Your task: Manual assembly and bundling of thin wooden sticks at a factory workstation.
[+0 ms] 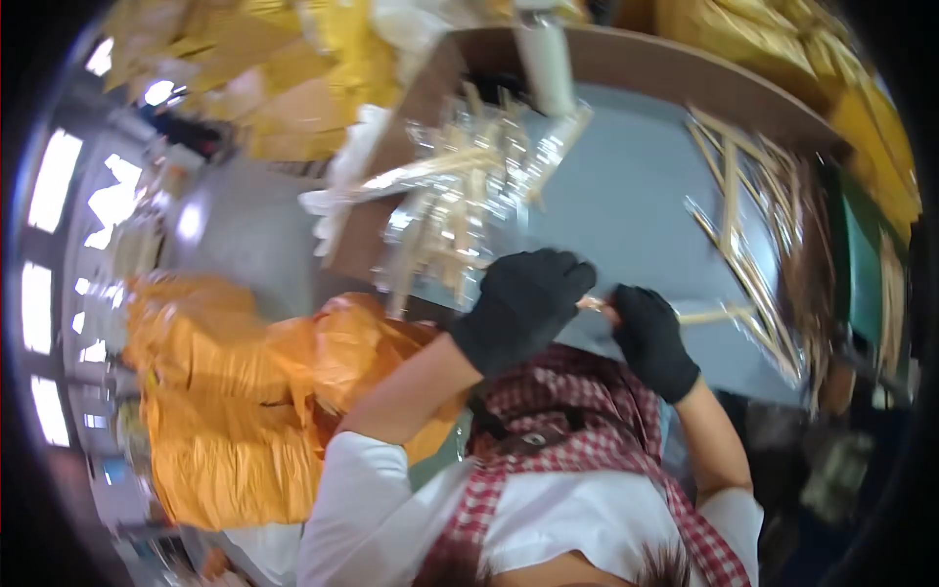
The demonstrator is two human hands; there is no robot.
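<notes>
Over the near edge of the grey tabletop, my two hands meet in dark gloves that leave fingertips bare. My right hand point(653, 333) is closed around a pale wooden stick bundle point(719, 315), whose end sticks out to the right. Close beside it, my left hand point(528, 298) has its fingers curled in a pinch; what they hold is too small and blurred to tell. To the left lies a heap of clear-wrapped stick bundles point(455, 225), piled crosswise. More thin wooden sticks point(748, 245), some in shiny clear film, lie along the right side.
A brown raised border point(646, 54) runs around the grey tabletop point(626, 176). A pale post point(546, 64) stands at the far side. Orange plastic sacks point(235, 391) crowd the left, yellow sacks point(264, 78) the far side. A green panel point(861, 264) stands at the right.
</notes>
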